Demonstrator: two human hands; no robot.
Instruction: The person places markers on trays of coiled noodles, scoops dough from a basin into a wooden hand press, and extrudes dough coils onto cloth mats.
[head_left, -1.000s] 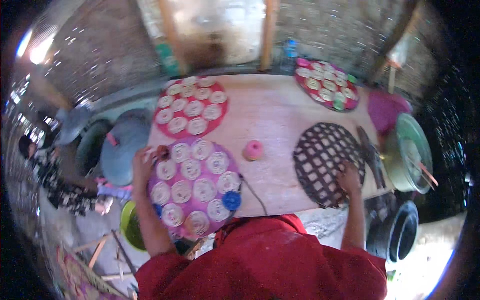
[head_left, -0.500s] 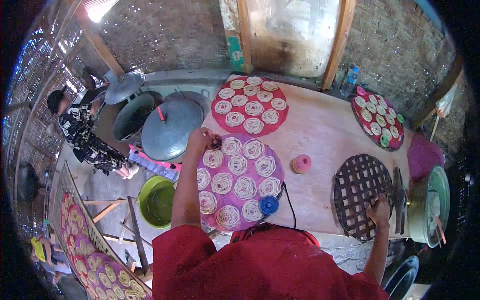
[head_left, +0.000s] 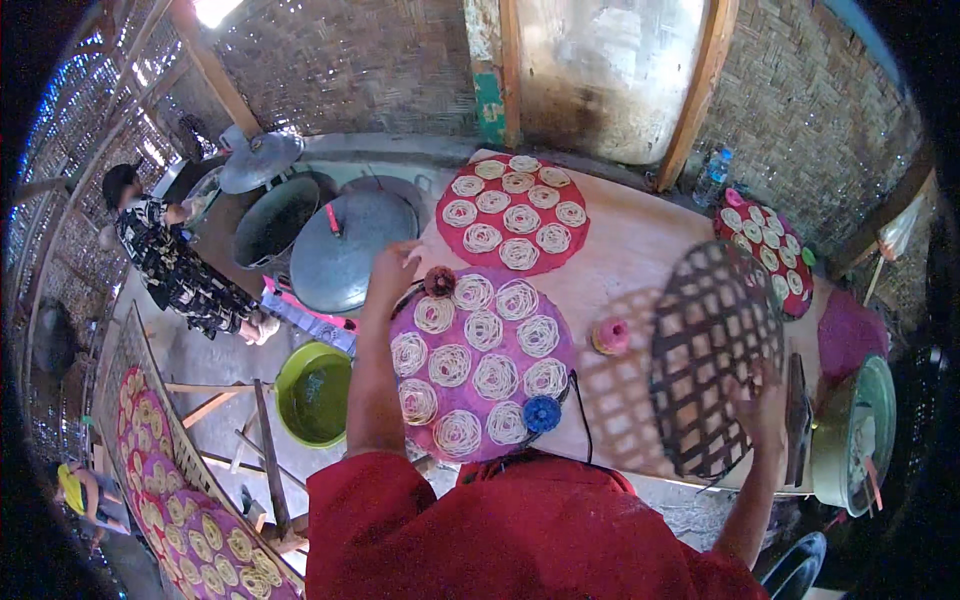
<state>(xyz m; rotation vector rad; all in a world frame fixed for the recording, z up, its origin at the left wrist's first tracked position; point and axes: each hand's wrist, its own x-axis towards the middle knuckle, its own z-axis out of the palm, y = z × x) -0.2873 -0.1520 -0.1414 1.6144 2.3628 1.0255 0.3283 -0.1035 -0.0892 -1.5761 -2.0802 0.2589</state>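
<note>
My right hand (head_left: 762, 402) grips a dark, round open-weave bamboo tray (head_left: 705, 350) by its right side. The tray is tilted up off the table, and its lattice shadow falls to the left. My left hand (head_left: 398, 262) is open and empty, fingers apart, just beyond a dark red flower-shaped piece (head_left: 439, 281). That piece lies on the far-left edge of a round purple sheet (head_left: 460, 333), which bears several pale coiled noodle-like nests (head_left: 495, 377). A blue flower-shaped piece (head_left: 541, 414) sits at the sheet's near-right edge.
A pink roll (head_left: 611, 336) stands mid-table. Red sheets with nests lie at the back (head_left: 551, 206) and far right (head_left: 777, 282). A green tub (head_left: 868, 440) is at right. Left are a lidded wok (head_left: 352, 262), a green basin (head_left: 315, 408) and a person (head_left: 165, 250) beside the stove.
My right hand has lifted the bamboo tray from lying flat to a tilted position. My left hand has let go of the dark red piece and moved slightly away from it.
</note>
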